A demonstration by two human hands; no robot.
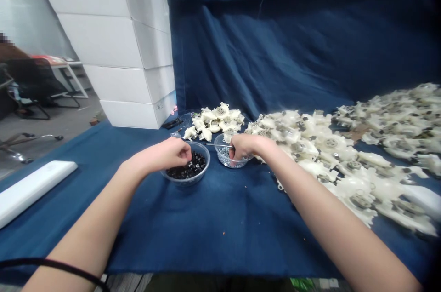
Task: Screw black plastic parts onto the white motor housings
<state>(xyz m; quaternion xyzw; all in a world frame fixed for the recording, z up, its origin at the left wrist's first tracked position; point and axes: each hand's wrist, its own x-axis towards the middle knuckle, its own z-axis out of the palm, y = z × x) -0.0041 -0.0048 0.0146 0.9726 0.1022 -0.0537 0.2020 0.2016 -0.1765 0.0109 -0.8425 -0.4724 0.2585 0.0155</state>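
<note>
My left hand (176,152) reaches into a clear plastic bowl (186,180) heaped with small black parts (195,165). Its fingers are pinched together at the top of the heap, and whatever they hold is hidden. To the right, my right hand (243,145) dips into a second clear bowl (222,159) of small silvery metal pieces, perhaps screws. A thin metal shaft (218,145), like a screwdriver's, sticks out leftward from its curled fingers; the handle end is hidden in the hand. The fingertips of that hand are partly out of sight in the bowl.
Cream plastic housings (330,145) are piled across the right side, with a smaller heap (218,119) behind the bowls. Stacked white boxes (127,85) stand at the back left. A white bar-shaped object (37,186) lies on the blue cloth (206,223). A black cable (51,263) crosses my left forearm.
</note>
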